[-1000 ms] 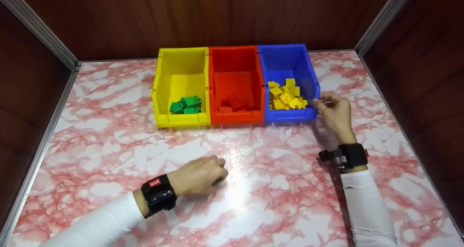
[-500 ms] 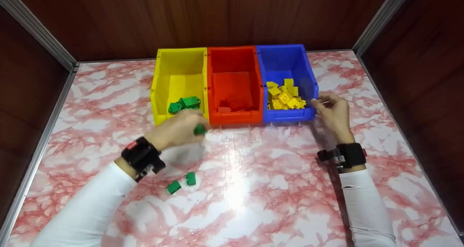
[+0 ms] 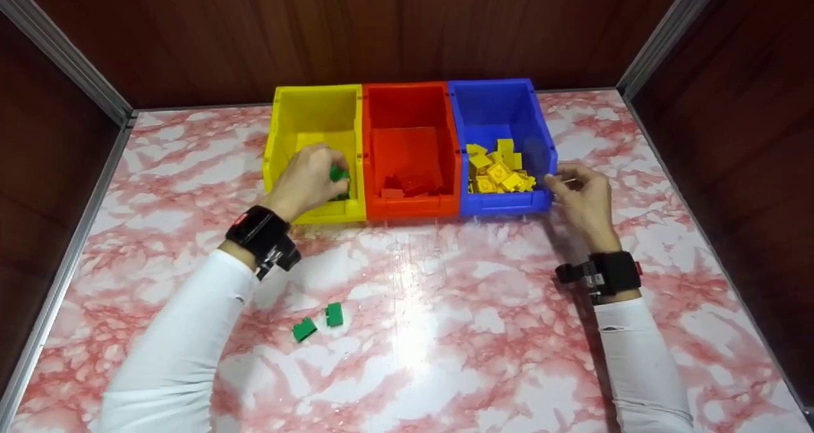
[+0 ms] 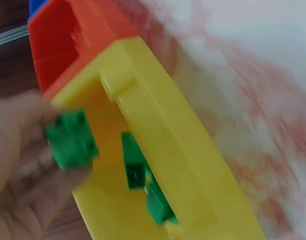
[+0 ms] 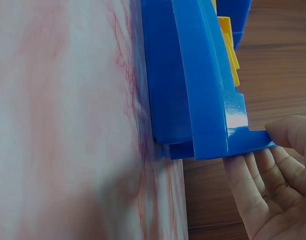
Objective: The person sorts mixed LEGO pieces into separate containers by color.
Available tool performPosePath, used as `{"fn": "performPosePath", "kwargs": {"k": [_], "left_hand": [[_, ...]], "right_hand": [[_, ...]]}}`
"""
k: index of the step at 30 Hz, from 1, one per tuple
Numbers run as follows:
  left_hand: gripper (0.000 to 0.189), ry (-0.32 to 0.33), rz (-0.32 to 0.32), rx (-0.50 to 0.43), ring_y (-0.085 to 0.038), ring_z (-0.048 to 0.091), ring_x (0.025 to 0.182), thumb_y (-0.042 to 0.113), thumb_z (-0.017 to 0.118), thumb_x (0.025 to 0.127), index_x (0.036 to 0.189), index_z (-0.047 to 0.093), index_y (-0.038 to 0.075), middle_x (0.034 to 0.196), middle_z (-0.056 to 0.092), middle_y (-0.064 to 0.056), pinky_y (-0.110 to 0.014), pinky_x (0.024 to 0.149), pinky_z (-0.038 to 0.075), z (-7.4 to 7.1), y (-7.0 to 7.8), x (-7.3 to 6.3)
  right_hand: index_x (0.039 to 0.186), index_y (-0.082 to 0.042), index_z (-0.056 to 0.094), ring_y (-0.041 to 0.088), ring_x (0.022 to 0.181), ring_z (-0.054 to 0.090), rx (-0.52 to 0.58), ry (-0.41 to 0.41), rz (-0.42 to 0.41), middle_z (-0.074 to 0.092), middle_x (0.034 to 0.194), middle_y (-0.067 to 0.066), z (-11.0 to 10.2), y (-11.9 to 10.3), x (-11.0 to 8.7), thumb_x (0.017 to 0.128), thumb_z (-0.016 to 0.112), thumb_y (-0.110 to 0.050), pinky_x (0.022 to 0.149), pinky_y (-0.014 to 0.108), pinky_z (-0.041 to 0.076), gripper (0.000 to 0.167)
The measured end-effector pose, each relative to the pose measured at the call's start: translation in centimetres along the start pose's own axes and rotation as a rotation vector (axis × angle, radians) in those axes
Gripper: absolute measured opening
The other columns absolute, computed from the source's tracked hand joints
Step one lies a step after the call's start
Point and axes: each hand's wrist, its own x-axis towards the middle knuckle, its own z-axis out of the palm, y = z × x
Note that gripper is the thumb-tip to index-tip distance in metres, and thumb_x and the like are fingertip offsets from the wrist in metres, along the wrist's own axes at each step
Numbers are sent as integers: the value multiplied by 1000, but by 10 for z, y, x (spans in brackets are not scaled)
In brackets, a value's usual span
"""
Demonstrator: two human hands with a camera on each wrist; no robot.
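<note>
A green toy brick (image 4: 72, 139) is held between the fingertips of my left hand (image 3: 310, 175), inside the mouth of the yellow bin (image 3: 318, 214). Below it in the left wrist view, more green bricks (image 4: 135, 162) lie at the bin's front wall. On the far right my right hand (image 3: 585, 201) pinches the side edge of the blue bin (image 5: 207, 100), thumb on one face and fingers against the other. Two loose green bricks, one tilted (image 3: 304, 329) and one beside it (image 3: 334, 315), lie on the table before the bins.
Between the yellow and blue bins stands a red bin (image 3: 413, 208) with several red bricks (image 3: 407, 185) near its front. Yellow bricks (image 3: 499, 171) are heaped in the blue bin. A dark wood-look wall (image 3: 407, 26) rises behind the row, above the pink-and-white marbled table (image 3: 483, 331).
My left hand has moved from the table up and forward into the yellow bin with a green brick, uncovering two green bricks on the table. My right hand stays at the blue bin.
</note>
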Motion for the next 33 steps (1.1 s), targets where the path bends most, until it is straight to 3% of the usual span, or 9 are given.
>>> {"fn": "performPosePath", "kwargs": {"k": [4,8,14,22,28,33], "left_hand": [[24,43,-90,-31,-34,68,107,10,75,94,115,75,-3,120,74,-21,-46,97,60,5,2,11],[24,58,-123,-26,-36,70,108,9,76,93,113,76,-3,120,74,-23,-48,97,60,10,-1,16],[25,29,-126,-14,-36,71,106,12,76,94,113,77,-4,117,77,-23,-48,96,60,18,-5,17],[30,-8,-116,-3,-39,70,117,16,76,96,118,76,-3,124,76,-23,-51,105,58,21,-8,17],[34,-1,-96,-19,-40,69,123,18,74,98,124,73,-5,129,74,-23,-52,107,57,14,-7,10],[42,2,-77,-38,-41,67,123,26,72,101,130,69,-5,132,70,-25,-53,106,57,1,-1,-8]], "right_hand": [[122,1,74,5,82,62,-5,2,11,66,90,-18,-1,0,-2,99,74,-19,71,13,55,30],[121,0,74,5,82,63,4,3,27,67,91,-17,0,-1,-3,99,75,-18,72,14,56,29],[123,1,73,5,82,63,9,-9,21,67,90,-17,0,-1,-1,99,74,-19,72,14,55,31],[123,0,73,5,84,62,-2,-9,25,66,91,-17,-1,2,0,100,73,-19,73,14,54,30],[122,-1,74,6,85,62,-1,-2,27,67,92,-16,-2,0,-1,100,74,-19,74,15,54,29],[122,-2,74,6,86,62,0,-5,34,69,94,-13,-1,-2,-2,99,74,-20,73,15,55,29]]}}
